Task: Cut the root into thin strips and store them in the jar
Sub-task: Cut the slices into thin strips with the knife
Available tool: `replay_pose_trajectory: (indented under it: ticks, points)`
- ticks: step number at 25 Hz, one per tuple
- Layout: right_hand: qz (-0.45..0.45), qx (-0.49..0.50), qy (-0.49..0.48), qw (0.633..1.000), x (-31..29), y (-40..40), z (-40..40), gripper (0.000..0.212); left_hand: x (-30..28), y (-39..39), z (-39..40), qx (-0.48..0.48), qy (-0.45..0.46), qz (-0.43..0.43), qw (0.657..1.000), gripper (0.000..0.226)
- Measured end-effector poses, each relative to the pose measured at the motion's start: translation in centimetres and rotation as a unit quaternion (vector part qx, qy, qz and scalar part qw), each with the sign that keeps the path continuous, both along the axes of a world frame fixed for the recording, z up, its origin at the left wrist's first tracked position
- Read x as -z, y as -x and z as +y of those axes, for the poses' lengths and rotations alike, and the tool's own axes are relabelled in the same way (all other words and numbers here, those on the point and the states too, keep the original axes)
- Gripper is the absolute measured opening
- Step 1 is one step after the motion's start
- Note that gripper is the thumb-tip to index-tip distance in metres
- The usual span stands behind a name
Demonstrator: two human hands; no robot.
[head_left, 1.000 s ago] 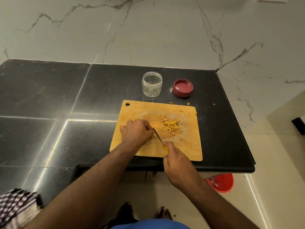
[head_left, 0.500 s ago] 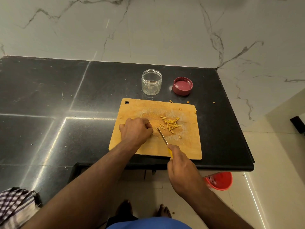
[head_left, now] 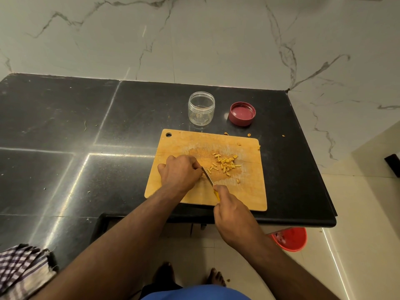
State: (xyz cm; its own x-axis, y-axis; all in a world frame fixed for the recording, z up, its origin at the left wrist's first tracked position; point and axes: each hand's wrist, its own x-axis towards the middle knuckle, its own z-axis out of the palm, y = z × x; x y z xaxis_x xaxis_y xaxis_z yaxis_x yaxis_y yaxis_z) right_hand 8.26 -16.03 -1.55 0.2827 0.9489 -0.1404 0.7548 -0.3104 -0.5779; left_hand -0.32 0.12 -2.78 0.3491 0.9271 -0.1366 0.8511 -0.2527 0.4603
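Head view: right hand (head_left: 232, 215) holds knife (head_left: 207, 176) mid-board (head_left: 249, 191), beside left hand (head_left: 179, 172).

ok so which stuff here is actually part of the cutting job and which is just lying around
In use: cutting board, knife, cut strips, jar, red lid, left hand, right hand.

Lying about: checked cloth, red bucket, stray bits.

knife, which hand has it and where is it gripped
The right hand holds the knife by its yellow handle, blade toward the left hand, whose curled fingers hide whatever they hold on the cutting board.
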Motion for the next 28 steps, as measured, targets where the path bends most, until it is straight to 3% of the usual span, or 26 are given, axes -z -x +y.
replay_pose_trajectory:
  ticks: [11, 19, 23, 28]
  points:
    - [0.026, 0.052, -0.03, 0.998, -0.8, -0.5, -2.6, 0.041, -0.4, 0.5, 1.0, 0.01, 0.016, -0.017, 1.0, 0.018]
    - [-0.019, -0.003, -0.019, 1.0, 0.6, 0.6, -1.7, 0.041, 0.0, 3.9, 2.9, -0.03, 0.057, -0.078, 0.995, 0.023]
    - [0.009, 0.081, -0.013, 0.997, 0.6, -1.3, -2.0, 0.048, 0.4, 4.3, 2.8, -0.034, 0.087, -0.111, 0.989, 0.025]
    - [0.029, 0.005, -0.023, 0.999, 0.0, 0.0, -2.6, 0.041, 0.2, 4.3, 2.7, -0.034, 0.089, -0.124, 0.988, 0.024]
